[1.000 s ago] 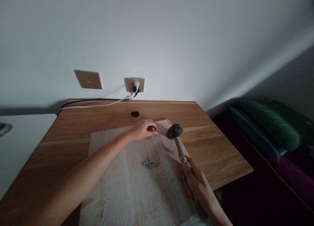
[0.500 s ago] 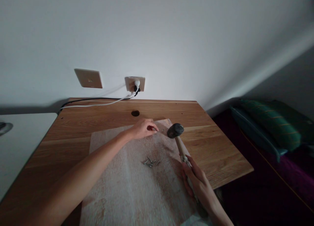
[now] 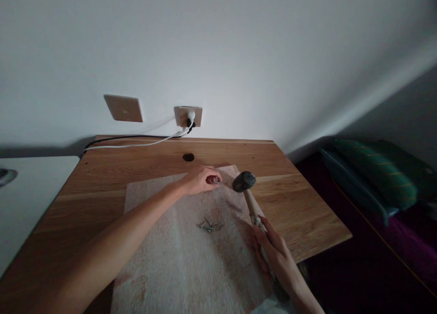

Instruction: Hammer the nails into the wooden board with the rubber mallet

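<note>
Over the far part of a whitish wooden board [image 3: 170,255], my left hand [image 3: 201,179] is closed, thumb and fingers pinching a small nail [image 3: 217,182] that is mostly hidden. My right hand [image 3: 273,248] wraps round the pale wooden handle of a mallet [image 3: 244,181]. Its dark, rounded head is raised above the board's far right corner, just right of my left fingers. Several loose nails [image 3: 207,225] lie in a small pile on the board, nearer to me than my left hand. Tiny specks, perhaps nail heads, show between the mallet head and my left fingertips.
Beneath the board is a wooden table [image 3: 303,214] with a round cable hole [image 3: 188,157]. White and black cables [image 3: 136,144] run along its back edge to a wall socket [image 3: 184,117]. A white surface [image 3: 34,200] stands at left; green cushions [image 3: 375,173] lie at right.
My left fingers have curled and shifted slightly around the nail, so less of it shows. The mallet and my right hand stay nearly still.
</note>
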The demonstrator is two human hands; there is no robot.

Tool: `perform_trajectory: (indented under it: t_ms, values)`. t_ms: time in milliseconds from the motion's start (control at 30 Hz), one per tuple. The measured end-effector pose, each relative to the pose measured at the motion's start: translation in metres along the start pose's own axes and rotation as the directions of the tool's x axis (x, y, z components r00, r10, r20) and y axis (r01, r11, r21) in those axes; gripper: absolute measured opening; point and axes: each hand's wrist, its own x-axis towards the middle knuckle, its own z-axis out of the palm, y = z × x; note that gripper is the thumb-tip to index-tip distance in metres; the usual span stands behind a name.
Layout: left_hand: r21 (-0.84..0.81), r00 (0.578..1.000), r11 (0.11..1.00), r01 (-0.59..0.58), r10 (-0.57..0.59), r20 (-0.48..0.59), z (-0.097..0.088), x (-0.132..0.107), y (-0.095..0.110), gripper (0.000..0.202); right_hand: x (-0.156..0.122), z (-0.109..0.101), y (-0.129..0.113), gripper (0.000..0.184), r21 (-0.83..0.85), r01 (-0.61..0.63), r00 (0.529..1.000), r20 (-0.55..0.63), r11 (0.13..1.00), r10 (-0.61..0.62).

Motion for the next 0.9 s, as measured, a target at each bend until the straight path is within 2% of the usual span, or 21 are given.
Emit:
perform_trajectory:
  t_ms: [167, 300, 433, 600, 700, 900]
  values:
    - [0.022, 0.997, 0.998, 0.058, -0.056, -0.049, 0.002, -0.001, -0.001, 0.018, 0.002, -0.001, 0.002, 0.066, -0.013, 0.007, 1.0, -0.006, 1.0, -0.007]
    - [0.071, 0.994, 0.993, 0.09, -0.085, -0.073, 0.003, 0.0, -0.002, 0.013, 0.003, -0.001, -0.001, 0.064, 0.031, 0.002, 1.0, 0.002, 1.0, -0.002]
    - [0.08, 0.996, 0.993, 0.082, -0.079, -0.046, 0.003, 0.001, -0.002, 0.006, 0.001, -0.001, -0.011, 0.06, 0.075, -0.025, 1.0, -0.002, 0.997, 0.026]
    - [0.066, 0.993, 0.991, 0.12, -0.119, -0.014, 0.002, 0.002, -0.003, 0.008, -0.005, 0.004, -0.027, 0.056, 0.069, -0.018, 0.997, 0.07, 0.997, 0.013]
    - [0.045, 0.994, 0.993, 0.105, -0.105, -0.003, 0.002, 0.002, -0.004, 0.008, -0.007, 0.011, -0.035, 0.055, 0.047, 0.006, 0.992, 0.127, 0.999, -0.012]
    - [0.017, 0.994, 0.993, 0.113, -0.113, -0.008, 0.005, 0.001, -0.008, 0.01, -0.007, 0.024, -0.039, 0.072, -0.053, 0.033, 0.995, 0.091, 0.998, -0.028]
